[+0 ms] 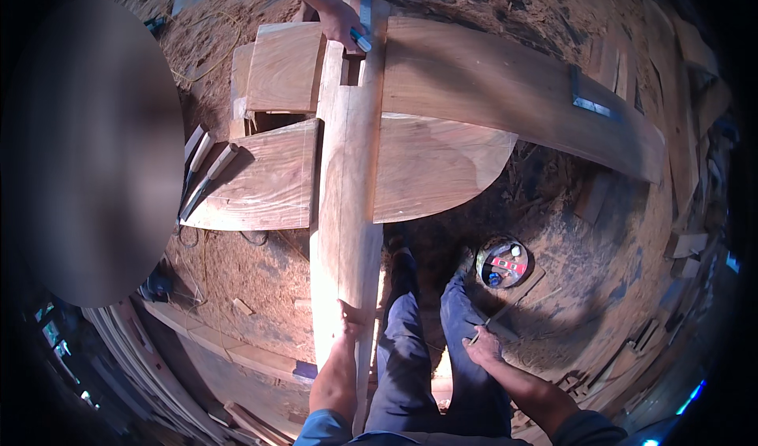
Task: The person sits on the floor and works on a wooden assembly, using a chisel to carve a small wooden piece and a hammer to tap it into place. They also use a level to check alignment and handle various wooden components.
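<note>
A long pale wooden beam (332, 248) runs away from me, with curved wooden boards on both sides. My left hand (346, 324) rests on its near part, fingers stretched out along the wood. Beside my right leg, my right hand (485, 347) is closed around a slim tool, a pale end showing at the fingers; its kind is unclear. At the beam's far end another person's hand (339, 26) holds a blue and white object (361, 41) above a rectangular cut-out (352, 71). A flat metal strip (366, 0) stands beside that hand.
Two chisels (212, 179) lie on the near left board (268, 169). A metal square (592, 105) rests on the long right board (489, 75). A round container (503, 263) with small items stands by my right foot. Shavings cover the floor; timber is stacked around the edges.
</note>
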The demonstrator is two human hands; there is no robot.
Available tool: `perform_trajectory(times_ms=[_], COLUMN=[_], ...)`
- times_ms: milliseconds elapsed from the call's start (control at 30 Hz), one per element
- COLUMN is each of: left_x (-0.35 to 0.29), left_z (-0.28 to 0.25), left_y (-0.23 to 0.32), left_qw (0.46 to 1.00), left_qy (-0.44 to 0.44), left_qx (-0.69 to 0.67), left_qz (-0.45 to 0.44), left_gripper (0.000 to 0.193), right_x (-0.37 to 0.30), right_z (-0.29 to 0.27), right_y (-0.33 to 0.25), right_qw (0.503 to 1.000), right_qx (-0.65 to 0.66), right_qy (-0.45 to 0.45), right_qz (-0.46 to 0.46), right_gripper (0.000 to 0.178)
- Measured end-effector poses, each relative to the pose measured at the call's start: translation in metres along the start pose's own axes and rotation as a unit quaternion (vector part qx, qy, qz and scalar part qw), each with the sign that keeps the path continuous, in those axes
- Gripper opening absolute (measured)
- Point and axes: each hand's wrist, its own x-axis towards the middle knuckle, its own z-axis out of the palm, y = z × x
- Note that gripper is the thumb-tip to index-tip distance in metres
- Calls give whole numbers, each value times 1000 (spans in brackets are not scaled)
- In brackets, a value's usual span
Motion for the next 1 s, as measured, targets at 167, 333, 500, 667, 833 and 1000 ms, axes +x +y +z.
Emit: perform_trajectory(times_ms=[167, 333, 500, 667, 833, 1000], left_x=[-2, -9, -14, -18, -26, -30], left_z=[7, 3, -4, 6, 11, 9], left_y=[6, 6, 8, 9, 5, 0], left_qw=[1000, 1000, 999, 998, 997, 997], left_qy=[6, 15, 36, 44, 53, 58], left_qx=[2, 7, 21, 31, 32, 27], left_qz=[3, 7, 19, 25, 44, 51], left_gripper=[119, 118, 116, 115, 113, 112], right_x=[0, 4, 6, 2, 1, 3], right_z=[-2, 5, 8, -5, -16, -20], right_y=[2, 8, 14, 15, 22, 29], right_qw=[1000, 999, 999, 998, 998, 997], right_qx=[18, 33, 52, 55, 58, 76], right_qy=[-8, 7, -4, -24, -21, -32], right_qz=[5, -9, -13, 1, -14, -11], right_gripper=[65, 65, 66, 65, 66, 66])
